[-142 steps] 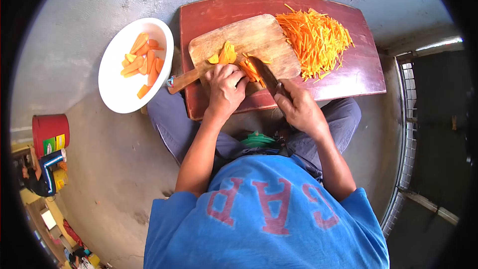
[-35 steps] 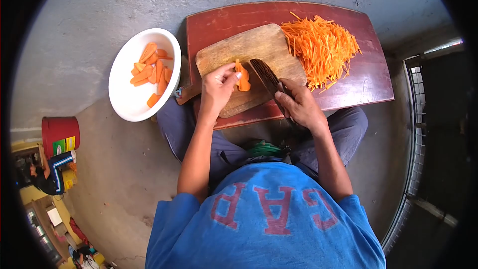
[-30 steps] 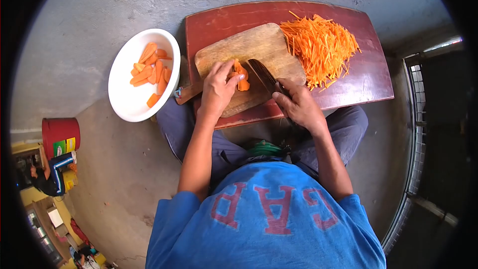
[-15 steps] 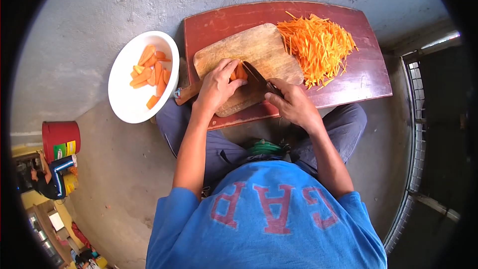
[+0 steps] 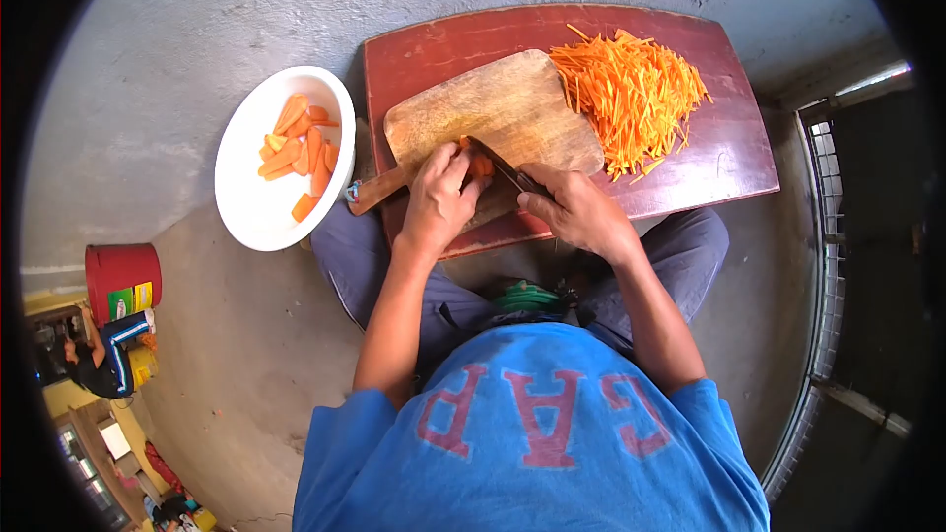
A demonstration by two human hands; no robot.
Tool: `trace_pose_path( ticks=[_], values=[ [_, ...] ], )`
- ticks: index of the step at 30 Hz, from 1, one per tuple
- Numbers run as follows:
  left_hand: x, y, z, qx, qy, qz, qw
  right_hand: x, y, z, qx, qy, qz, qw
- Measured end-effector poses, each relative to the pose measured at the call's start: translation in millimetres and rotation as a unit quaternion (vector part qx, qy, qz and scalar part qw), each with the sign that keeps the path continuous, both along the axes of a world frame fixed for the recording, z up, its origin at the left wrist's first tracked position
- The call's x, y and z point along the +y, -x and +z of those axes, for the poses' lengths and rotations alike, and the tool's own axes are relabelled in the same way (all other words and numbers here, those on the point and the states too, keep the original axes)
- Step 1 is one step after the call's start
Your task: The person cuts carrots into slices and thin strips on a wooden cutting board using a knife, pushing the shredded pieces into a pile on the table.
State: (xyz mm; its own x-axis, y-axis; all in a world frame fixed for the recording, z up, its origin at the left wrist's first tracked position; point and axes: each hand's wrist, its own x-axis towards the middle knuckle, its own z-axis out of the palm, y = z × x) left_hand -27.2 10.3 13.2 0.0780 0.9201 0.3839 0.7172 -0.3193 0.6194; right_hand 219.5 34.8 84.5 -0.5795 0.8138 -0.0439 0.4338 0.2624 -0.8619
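On the wooden cutting board (image 5: pixel 522 99), my left hand (image 5: pixel 437 202) grips a piece of carrot (image 5: pixel 481 166), its fingers curled over the top. My right hand (image 5: pixel 581 212) is wrapped round the handle of a knife (image 5: pixel 498 162). The dark blade slants up and left from that hand and lies against the carrot, close to my left fingertips. Right of the board a big heap of shredded carrot (image 5: pixel 631 99) is piled up. The board's handle (image 5: pixel 379 189) sticks out to the left, past my left wrist.
The board rests on a low red table (image 5: pixel 729 138) against the wall. To its left stands a white basin (image 5: pixel 241 182) with several carrot pieces (image 5: pixel 304 153). A red bucket (image 5: pixel 123 276) and another person (image 5: pixel 103 360) are farther left. A metal-framed door (image 5: pixel 823 236) is at right.
Both hands have moved slightly: the left lower and to the right, the right a little left. The knife has shifted left with the carrot, nearer the board's front edge.
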Motion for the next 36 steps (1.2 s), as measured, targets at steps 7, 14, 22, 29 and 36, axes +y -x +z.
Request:
trace_pose_path(
  ticks=[7,14,22,29,36],
  values=[
    [-3.8,-4.7,-3.2,0.01,-0.053,-0.006,0.999,-5.6,-0.1,-5.8,0.002,0.019,-0.021,1.0],
    [2.2,-4.8,-5.7,0.043,-0.051,-0.014,0.998,-16.2,6.8,12.1,-0.013,0.048,-0.034,0.998],
    [3.7,-10.0,-6.6,0.04,-0.079,0.015,0.996,-40.3,3.9,21.2,0.016,0.043,-0.051,0.998],
    [5.8,-11.6,-7.8,0.026,-0.11,0.018,0.993,-43.5,13.2,28.6,-0.028,0.04,-0.04,0.998],
    [6.1,-7.5,-16.8,0.039,-0.113,0.018,0.993,-22.4,22.0,13.1,-0.012,0.026,-0.06,0.998]
  ],
)
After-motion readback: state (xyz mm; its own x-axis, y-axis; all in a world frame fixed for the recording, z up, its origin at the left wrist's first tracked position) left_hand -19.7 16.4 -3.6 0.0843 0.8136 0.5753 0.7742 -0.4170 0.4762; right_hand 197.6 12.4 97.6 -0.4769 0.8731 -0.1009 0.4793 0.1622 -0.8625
